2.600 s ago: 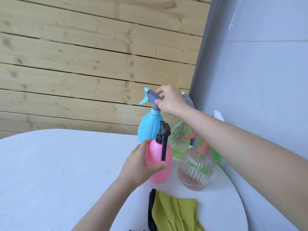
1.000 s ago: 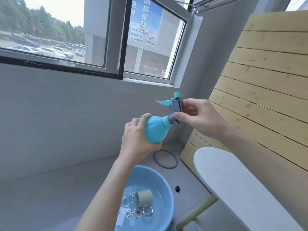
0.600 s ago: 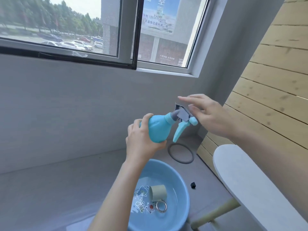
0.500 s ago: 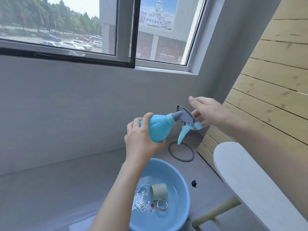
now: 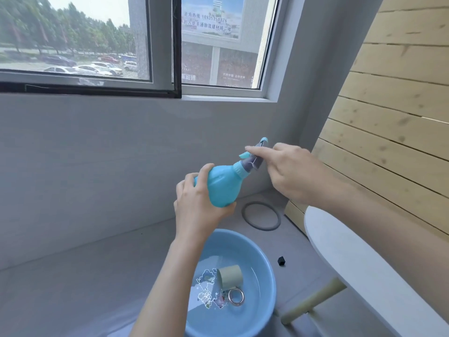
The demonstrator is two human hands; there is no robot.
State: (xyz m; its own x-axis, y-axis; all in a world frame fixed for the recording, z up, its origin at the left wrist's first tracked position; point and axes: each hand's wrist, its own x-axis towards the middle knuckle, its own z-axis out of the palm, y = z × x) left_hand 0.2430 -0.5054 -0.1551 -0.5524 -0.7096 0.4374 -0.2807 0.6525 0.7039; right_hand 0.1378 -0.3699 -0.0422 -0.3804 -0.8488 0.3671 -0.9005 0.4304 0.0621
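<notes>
I hold a blue spray bottle (image 5: 224, 184) tilted in the air above a blue basin (image 5: 264, 302). My left hand (image 5: 198, 203) grips its round body from below. My right hand (image 5: 289, 171) grips the grey and blue spray head (image 5: 252, 159) at the bottle's neck, with the index finger stretched over the top. The basin holds water, a beige cup (image 5: 229, 277) with a metal ring handle, and a printed pattern on its bottom.
A white round table (image 5: 359, 261) on a pale wooden leg stands at the right against a wooden plank wall. A grey ring (image 5: 261, 216) and a small black piece (image 5: 281, 260) lie on the grey floor. A window runs above a grey wall.
I lifted the blue bottle off the table and turned to the window side. In the last second my right hand has been turning the spray head, whose trigger swung from down to up.
</notes>
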